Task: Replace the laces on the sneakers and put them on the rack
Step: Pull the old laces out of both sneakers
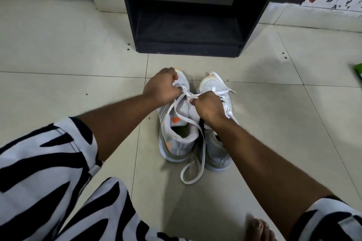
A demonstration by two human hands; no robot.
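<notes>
Zebra-striped sleeves (45, 154) frame the bottom of the view, and bare toes (258, 229) peek in at the lower edge. Both forearms reach forward to a pair of grey-white sneakers standing side by side on the tiled floor (58, 45), toes pointing away toward the rack.

On the left sneaker (176, 135), a white lace (194, 152) runs from the eyelets near the tongue; one long end trails down between the two shoes and loops on the floor behind the heels. The left hand (160, 88) is curled, its grip pinching the lace at the shoe's front. The right hand (209, 106) is a closed fist over the same lace, just beside the tongue, pulling it taut between the hands.

The right sneaker (217, 148) touches its partner and has a loose white lace lying across its toe.

Beyond them stands the dark rack (188, 31), its low shelf open. A green object (358, 71) sits at the far right edge.
</notes>
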